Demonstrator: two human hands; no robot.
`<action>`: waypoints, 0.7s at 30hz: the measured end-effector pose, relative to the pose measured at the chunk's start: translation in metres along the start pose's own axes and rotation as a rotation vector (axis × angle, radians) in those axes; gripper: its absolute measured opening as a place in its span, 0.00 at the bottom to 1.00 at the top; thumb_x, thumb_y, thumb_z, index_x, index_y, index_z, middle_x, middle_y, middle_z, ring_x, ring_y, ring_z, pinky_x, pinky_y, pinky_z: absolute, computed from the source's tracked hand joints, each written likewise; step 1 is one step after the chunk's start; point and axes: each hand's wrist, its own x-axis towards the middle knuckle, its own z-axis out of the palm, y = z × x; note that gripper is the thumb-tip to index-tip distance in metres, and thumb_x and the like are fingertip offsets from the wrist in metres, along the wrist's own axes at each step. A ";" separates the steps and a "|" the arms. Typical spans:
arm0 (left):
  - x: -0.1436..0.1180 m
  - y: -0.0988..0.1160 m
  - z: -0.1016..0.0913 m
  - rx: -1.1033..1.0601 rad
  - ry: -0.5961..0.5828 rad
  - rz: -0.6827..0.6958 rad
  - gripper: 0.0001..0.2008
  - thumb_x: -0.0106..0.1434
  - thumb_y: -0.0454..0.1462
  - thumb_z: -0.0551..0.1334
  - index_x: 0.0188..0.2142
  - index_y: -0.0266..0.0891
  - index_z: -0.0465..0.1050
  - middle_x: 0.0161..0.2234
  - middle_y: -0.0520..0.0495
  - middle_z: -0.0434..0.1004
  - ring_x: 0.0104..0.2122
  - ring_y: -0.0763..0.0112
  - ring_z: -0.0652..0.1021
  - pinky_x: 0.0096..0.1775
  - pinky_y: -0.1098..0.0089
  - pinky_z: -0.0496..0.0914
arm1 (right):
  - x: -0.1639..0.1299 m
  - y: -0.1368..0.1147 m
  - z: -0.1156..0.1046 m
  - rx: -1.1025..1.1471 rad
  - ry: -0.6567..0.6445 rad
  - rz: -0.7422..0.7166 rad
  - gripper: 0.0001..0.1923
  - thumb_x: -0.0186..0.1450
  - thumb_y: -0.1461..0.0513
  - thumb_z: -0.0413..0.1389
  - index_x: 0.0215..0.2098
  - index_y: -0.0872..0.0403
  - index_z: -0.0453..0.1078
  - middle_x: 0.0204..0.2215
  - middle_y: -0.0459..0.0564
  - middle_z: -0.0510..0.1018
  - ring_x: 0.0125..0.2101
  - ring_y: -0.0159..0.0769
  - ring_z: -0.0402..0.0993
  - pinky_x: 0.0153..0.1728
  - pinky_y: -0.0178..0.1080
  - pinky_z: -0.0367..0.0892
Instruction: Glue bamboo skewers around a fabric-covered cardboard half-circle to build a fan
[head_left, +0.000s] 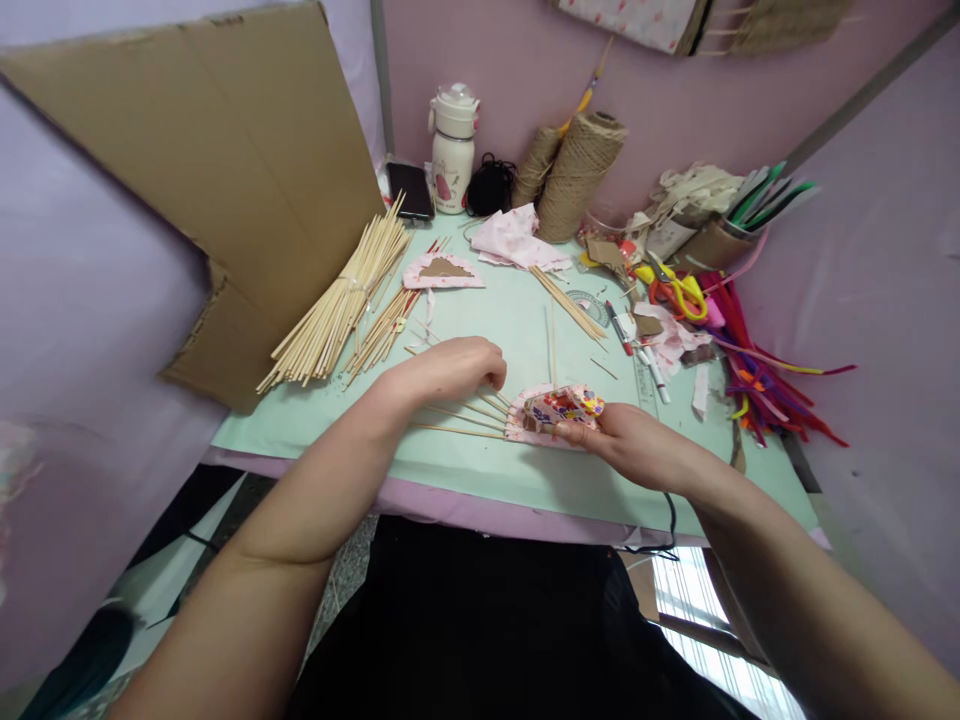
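Observation:
My right hand (634, 440) grips a fabric-covered cardboard piece (516, 425), pale pink with a brightly flowered part, thumb on top. Several thin bamboo sticks (465, 418) fan out from its left edge across the table. Another thin stick (553, 345) points away from its far edge. Just left of the piece, my left hand (466, 364) is closed above the fanned sticks, fingers curled down. What its fingertips hold, if anything, is hidden. A second pink-covered half-round piece (444, 282) with bare cardboard in its middle lies farther back.
A thick bundle of bamboo sticks (345, 295) lies at the left, beside a large cardboard sheet (217, 130). Twine spools (581, 175) and a white bottle (453, 150) stand at the back. Scissors (679, 290), markers (654, 375) and pipe cleaners (757, 370) crowd the right.

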 end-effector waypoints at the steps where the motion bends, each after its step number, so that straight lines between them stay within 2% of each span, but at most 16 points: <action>1: 0.000 0.001 0.000 -0.001 -0.002 -0.002 0.12 0.58 0.27 0.56 0.33 0.39 0.78 0.33 0.48 0.76 0.36 0.69 0.73 0.38 0.71 0.64 | 0.000 0.000 0.000 -0.005 0.002 0.001 0.33 0.62 0.35 0.41 0.15 0.50 0.45 0.15 0.43 0.51 0.18 0.29 0.48 0.18 0.36 0.46; 16: -0.001 0.008 -0.004 0.027 -0.014 -0.045 0.11 0.57 0.27 0.57 0.32 0.38 0.78 0.33 0.48 0.77 0.35 0.69 0.74 0.36 0.71 0.63 | 0.002 0.001 0.000 -0.039 0.002 0.008 0.32 0.61 0.36 0.43 0.15 0.50 0.45 0.15 0.41 0.48 0.18 0.28 0.46 0.19 0.36 0.45; 21: -0.002 0.007 -0.005 0.034 -0.012 -0.041 0.11 0.57 0.28 0.56 0.32 0.38 0.77 0.33 0.48 0.77 0.35 0.69 0.74 0.36 0.71 0.63 | 0.005 0.002 0.001 -0.039 -0.004 0.015 0.32 0.61 0.36 0.43 0.15 0.50 0.47 0.16 0.42 0.50 0.18 0.29 0.48 0.20 0.36 0.45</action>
